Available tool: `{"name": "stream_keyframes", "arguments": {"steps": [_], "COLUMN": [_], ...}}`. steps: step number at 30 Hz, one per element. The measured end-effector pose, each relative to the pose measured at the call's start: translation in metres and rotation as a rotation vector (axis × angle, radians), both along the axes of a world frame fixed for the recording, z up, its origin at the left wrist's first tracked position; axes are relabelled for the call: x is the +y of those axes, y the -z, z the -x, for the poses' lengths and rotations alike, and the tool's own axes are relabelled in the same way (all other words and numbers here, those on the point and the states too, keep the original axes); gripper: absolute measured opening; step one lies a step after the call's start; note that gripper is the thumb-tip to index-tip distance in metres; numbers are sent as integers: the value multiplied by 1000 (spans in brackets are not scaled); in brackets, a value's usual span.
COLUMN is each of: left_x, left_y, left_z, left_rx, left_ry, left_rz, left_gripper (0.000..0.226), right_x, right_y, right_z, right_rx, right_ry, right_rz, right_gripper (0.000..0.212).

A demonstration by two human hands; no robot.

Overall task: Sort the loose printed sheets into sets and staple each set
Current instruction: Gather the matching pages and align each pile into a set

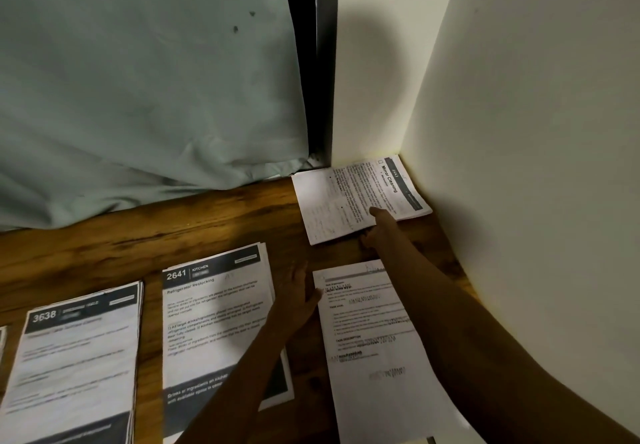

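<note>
Printed sheets lie in sets on a wooden table [207, 221]. A "Mirror Cleaning" set [332, 201] sits turned sideways in the far right corner. My right hand [379, 227] reaches to it, fingers on top of its near edge and thumb below it. A "2641 Kitchen" set [214, 319] lies in the middle, a "3638" set [76, 357] to its left. A plainer sheet [374, 346] lies at the right. My left hand [298, 291] rests flat between the 2641 set and that sheet, touching the sheet's left edge. No stapler is in view.
A pale grey-green cloth [138, 79] hangs behind the table and rests on its back edge. A white wall [519, 131] bounds the right side, meeting a dark post [325, 62] in the corner. Another sheet's edge [2, 339] shows at far left.
</note>
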State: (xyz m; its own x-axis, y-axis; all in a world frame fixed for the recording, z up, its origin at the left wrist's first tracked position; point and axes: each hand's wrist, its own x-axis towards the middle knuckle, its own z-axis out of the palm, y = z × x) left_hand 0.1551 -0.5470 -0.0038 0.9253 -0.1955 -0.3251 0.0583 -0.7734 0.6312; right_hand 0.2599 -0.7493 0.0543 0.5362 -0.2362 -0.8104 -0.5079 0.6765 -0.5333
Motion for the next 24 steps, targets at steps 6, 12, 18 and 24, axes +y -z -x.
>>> {"name": "stream_keyframes", "arguments": {"steps": [6, 12, 18, 24], "left_x": [3, 3, 18, 54], "left_y": [-3, -13, -46, -51], "left_z": [-2, -4, -11, -10], "left_rx": [-9, -114, -47, 419], "left_ry": [-22, -133, -683, -748], "left_rz": [-12, 135, 551, 1096], "left_gripper": [71, 60, 42, 66], "right_x": [-4, -8, -33, -46], "right_y": [7, 1, -9, -15], "right_z": [-10, -4, 30, 84], "right_rx": [47, -86, -201, -357], "right_ry": [-15, 113, -26, -515], "right_rz": [39, 44, -10, -140], "right_gripper": [28, 41, 38, 58]}}
